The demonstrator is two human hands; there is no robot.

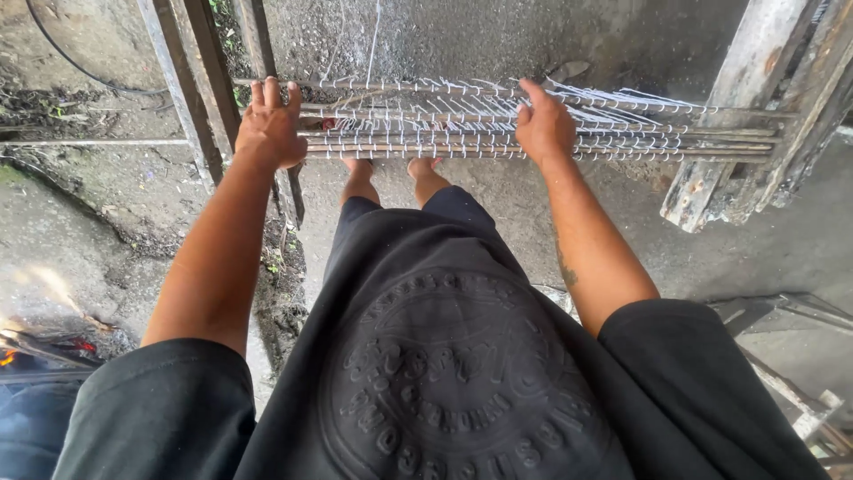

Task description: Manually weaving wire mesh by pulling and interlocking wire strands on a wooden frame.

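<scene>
A long bundle of thin metal rods (711, 133) wrapped in many loops of bright wire (444, 120) lies crosswise at waist height in front of me. My left hand (269, 126) rests at its left end, fingers curled over the rods beside a slanted metal post. My right hand (544, 124) presses on the middle of the bundle, fingers spread over the wire loops. Below the rods I see my bare feet (391, 167) on the concrete floor.
Slanted metal bars (191, 89) stand at the left. A worn wooden post (720, 151) leans at the right under the rods' end. More metal pieces (791, 311) lie at the lower right. A small fire glows at the far left edge (9, 356).
</scene>
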